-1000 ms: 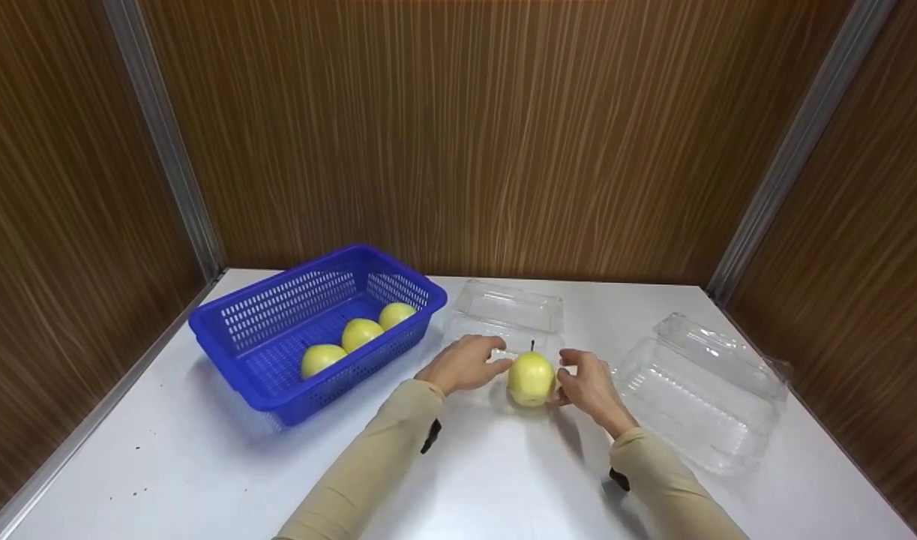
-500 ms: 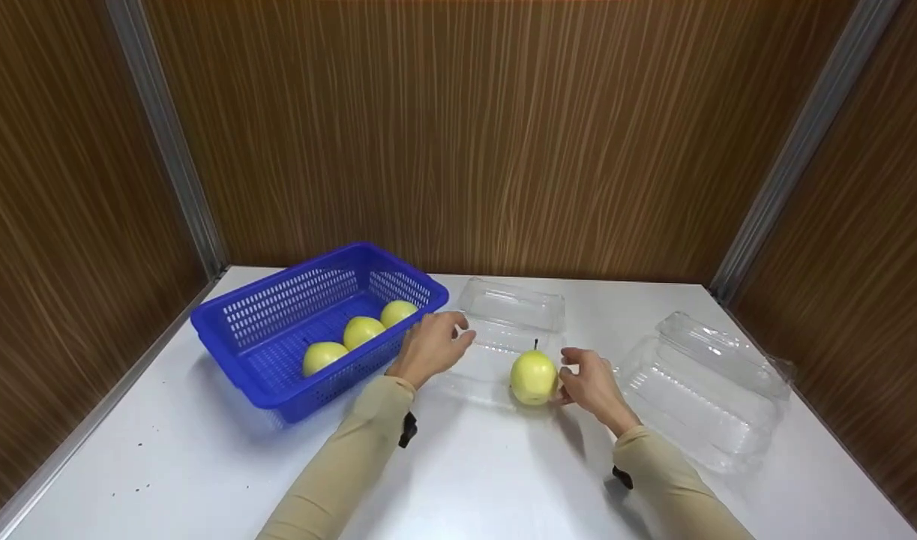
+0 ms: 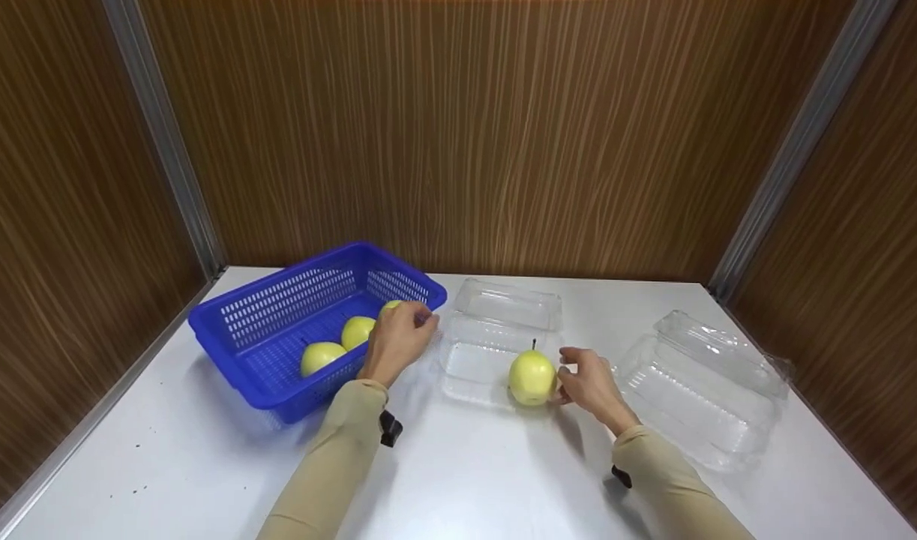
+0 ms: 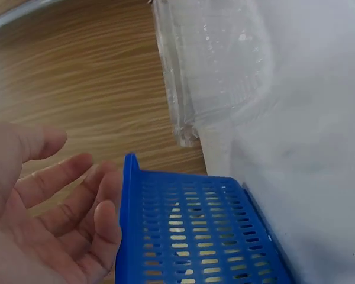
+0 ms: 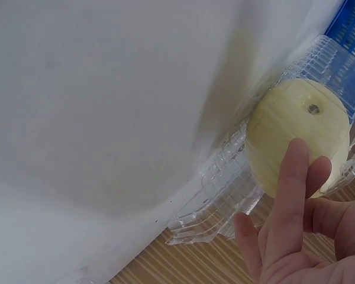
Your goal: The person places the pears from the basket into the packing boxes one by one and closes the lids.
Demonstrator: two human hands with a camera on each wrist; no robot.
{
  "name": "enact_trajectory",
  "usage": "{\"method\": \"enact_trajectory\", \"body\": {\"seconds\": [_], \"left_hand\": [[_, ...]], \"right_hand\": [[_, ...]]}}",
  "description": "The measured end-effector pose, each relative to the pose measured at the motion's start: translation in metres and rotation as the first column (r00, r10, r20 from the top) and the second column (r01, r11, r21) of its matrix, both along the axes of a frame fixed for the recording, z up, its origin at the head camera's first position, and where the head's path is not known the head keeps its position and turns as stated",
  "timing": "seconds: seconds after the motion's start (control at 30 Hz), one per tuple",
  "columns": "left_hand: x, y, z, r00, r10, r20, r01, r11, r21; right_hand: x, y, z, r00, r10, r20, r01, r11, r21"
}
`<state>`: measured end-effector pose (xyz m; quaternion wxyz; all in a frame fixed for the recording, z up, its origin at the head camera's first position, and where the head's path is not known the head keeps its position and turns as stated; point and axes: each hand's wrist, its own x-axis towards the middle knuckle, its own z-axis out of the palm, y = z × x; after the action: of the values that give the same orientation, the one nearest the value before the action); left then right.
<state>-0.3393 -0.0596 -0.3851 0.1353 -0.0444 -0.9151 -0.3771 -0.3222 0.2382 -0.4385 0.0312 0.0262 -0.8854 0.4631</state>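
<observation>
In the head view a round yellow pear (image 3: 531,377) with a dark stem stands in the right end of a clear plastic clamshell box (image 3: 469,364), its lid folded back. My right hand (image 3: 589,386) is beside that end; in the right wrist view its outstretched fingers (image 5: 293,183) overlap the pear, with the box wall around it. Over the near rim of a blue perforated basket (image 3: 237,330) is my left hand (image 3: 398,337), its fingers loosely bent and holding nothing. It partly covers the farthest of several pears in the basket; another pear (image 3: 322,358) shows fully.
A second set of clear clamshell packaging (image 3: 698,397) lies open at the right of the white table (image 3: 488,480). Wood-grain panels (image 3: 458,135) enclose the back and both sides. Small dark specks (image 3: 136,491) dot the table at the front left.
My left hand has left the pear in the box and travelled left to the basket's rim. The right hand stays beside the pear, which has not moved.
</observation>
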Motion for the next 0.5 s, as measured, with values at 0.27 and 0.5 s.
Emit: {"method": "enact_trajectory", "body": {"seconds": [0.27,0.5], "left_hand": [[0.004,-0.026,0.002,0.978,0.191,-0.079,-0.184,0.979,0.090],[0.009,-0.050,0.000,0.969,0.242,-0.044,-0.243,0.969,-0.037]], "right_hand": [[0.000,-0.002,0.002,1.000,0.012,-0.005,-0.012,0.999,0.039],[0.000,-0.003,0.001,0.999,-0.005,-0.042,0.010,0.995,0.103]]}}
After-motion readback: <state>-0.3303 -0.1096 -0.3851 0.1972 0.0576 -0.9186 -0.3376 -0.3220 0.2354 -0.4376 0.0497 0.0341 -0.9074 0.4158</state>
